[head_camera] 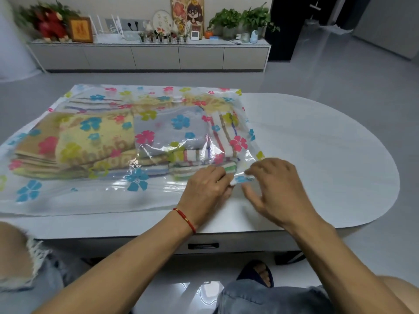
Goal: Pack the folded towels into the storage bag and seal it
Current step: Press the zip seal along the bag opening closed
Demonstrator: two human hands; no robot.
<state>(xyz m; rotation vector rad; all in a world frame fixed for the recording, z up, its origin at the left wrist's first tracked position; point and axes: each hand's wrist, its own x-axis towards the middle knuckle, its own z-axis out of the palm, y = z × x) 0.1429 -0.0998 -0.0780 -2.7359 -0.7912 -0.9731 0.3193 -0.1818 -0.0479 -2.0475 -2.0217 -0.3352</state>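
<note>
One clear flower-printed storage bag [108, 137] lies flat on the white table [317, 155], with several folded towels [95, 141] inside (exact count unclear through the plastic). Two hands meet at its near right corner: the left hand [204, 189] pinches the bag edge, while the right hand [274, 189] pinches a small white slider clip [241, 179] on it.

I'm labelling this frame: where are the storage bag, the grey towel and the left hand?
storage bag [68, 196]: head view, clear near flap of the bag.
grey towel [167, 130]: head view, top face, seen through the bag.
left hand [204, 189]: head view, back of the hand.

Storage bag [68, 196] seemingly cut off at left.
</note>
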